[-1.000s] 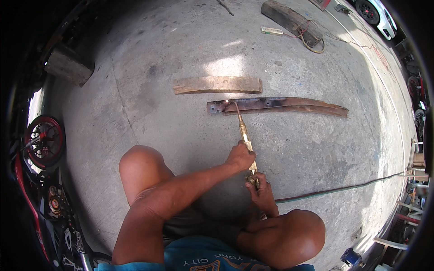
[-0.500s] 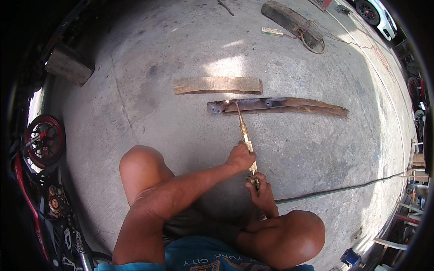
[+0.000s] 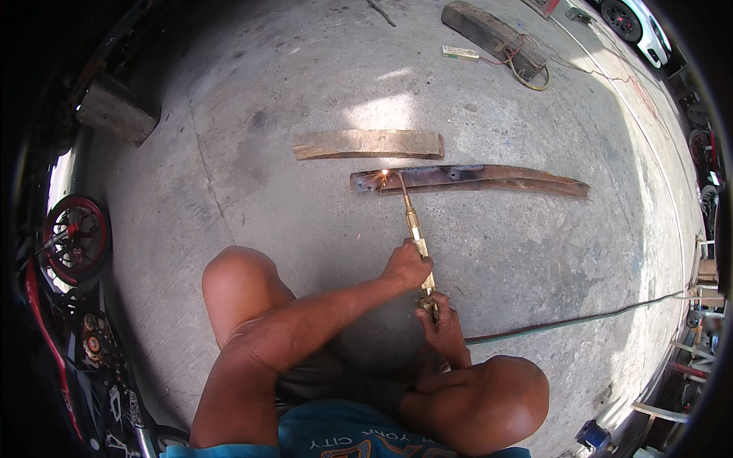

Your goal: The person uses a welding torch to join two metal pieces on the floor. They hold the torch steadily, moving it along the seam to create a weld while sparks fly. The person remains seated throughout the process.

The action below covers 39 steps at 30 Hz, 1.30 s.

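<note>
My left hand (image 3: 408, 263) is closed around the middle of a brass torch (image 3: 414, 225), and my right hand (image 3: 440, 320) grips its rear end by the valves. The torch's thin bent tip reaches a long, rusty steel bar (image 3: 511, 179) lying on the concrete, where a bright flame and orange sparks show near the bar's left end. That end is darkened, with bolt holes. A short wooden plank (image 3: 366, 143) lies parallel just beyond the bar.
A motorcycle (image 3: 74, 243) stands at the left, near a dark block (image 3: 114, 114). A timber block (image 3: 489, 30) with cables and a small pale box (image 3: 459, 53) lies at the top right, near a white car (image 3: 654, 42). A green hose (image 3: 565, 327) runs rightward across the floor.
The glow at the bar's left end has grown into a brighter flame with orange sparks falling from it. My hands and the torch look unmoved.
</note>
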Tool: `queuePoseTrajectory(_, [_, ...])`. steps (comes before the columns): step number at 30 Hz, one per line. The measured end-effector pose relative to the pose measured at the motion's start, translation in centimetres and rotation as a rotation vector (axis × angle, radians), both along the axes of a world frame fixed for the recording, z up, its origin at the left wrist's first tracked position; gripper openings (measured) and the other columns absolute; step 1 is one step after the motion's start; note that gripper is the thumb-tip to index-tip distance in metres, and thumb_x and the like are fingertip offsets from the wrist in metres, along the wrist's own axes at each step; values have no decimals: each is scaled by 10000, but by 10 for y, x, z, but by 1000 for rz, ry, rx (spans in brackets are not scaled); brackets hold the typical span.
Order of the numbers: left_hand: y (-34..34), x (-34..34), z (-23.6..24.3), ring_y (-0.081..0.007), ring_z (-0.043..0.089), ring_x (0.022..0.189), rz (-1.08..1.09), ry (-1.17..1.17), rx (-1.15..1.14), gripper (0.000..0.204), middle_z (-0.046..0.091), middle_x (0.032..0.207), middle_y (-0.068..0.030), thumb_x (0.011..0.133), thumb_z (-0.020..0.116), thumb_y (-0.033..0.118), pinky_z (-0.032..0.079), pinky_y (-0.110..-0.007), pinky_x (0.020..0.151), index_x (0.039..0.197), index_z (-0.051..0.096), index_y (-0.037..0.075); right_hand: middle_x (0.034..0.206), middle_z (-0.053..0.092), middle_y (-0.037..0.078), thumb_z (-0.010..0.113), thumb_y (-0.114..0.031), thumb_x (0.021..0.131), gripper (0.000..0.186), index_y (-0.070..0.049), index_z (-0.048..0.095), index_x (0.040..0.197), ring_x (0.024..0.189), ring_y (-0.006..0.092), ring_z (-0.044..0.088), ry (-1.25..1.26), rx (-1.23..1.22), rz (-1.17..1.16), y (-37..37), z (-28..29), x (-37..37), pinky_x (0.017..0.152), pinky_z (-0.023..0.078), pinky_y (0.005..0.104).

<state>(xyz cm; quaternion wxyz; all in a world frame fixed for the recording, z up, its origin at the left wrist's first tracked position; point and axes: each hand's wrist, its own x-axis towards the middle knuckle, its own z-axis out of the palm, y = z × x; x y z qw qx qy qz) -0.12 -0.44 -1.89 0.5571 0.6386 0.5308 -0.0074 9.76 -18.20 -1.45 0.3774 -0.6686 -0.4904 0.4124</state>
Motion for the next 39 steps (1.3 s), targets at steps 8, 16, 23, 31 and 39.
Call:
queuePoseTrajectory(8, [0, -2, 1, -479, 697, 1036, 7, -6, -5, 570, 666, 1076, -385, 910, 646, 225, 580, -478, 897, 1245, 458, -197, 976, 721, 215, 695, -148, 988, 320, -82, 497, 1231, 904, 413, 733, 5, -10, 13, 1, -1, 0, 769, 562, 448])
queuePoseTrajectory(16, [0, -1, -3, -489, 698, 1015, 14, -11, 30, 565, 673, 1043, -387, 897, 647, 222, 579, -482, 889, 1223, 465, -203, 935, 705, 195, 702, -153, 986, 337, -83, 486, 1236, 834, 353, 708, 16, 3, 8, 0, -4, 1, 733, 546, 421])
queuePoseTrajectory(23, [-1, 0, -9, -494, 697, 1005, -2, -12, 69, 569, 673, 1039, -389, 885, 650, 225, 578, -490, 881, 1218, 469, -200, 941, 724, 201, 736, -183, 966, 404, -97, 471, 1259, 871, 395, 740, 61, -90, -26, -3, -7, 2, 758, 561, 445])
queuePoseTrajectory(31, [2, -3, 4, -476, 704, 1007, 21, 4, 10, 564, 677, 1041, -380, 896, 648, 226, 584, -476, 879, 1224, 471, -197, 984, 726, 196, 744, -192, 960, 420, -101, 465, 1260, 898, 406, 736, 26, -54, -10, 0, -7, 1, 775, 564, 470])
queuePoseTrajectory(39, [1, 0, 6, -474, 705, 1005, 10, 1, 6, 557, 680, 1041, -372, 897, 653, 226, 586, -476, 881, 1223, 476, -190, 978, 724, 207, 742, -187, 961, 417, -96, 460, 1254, 898, 426, 731, 6, -31, -7, -2, -5, 4, 768, 561, 470])
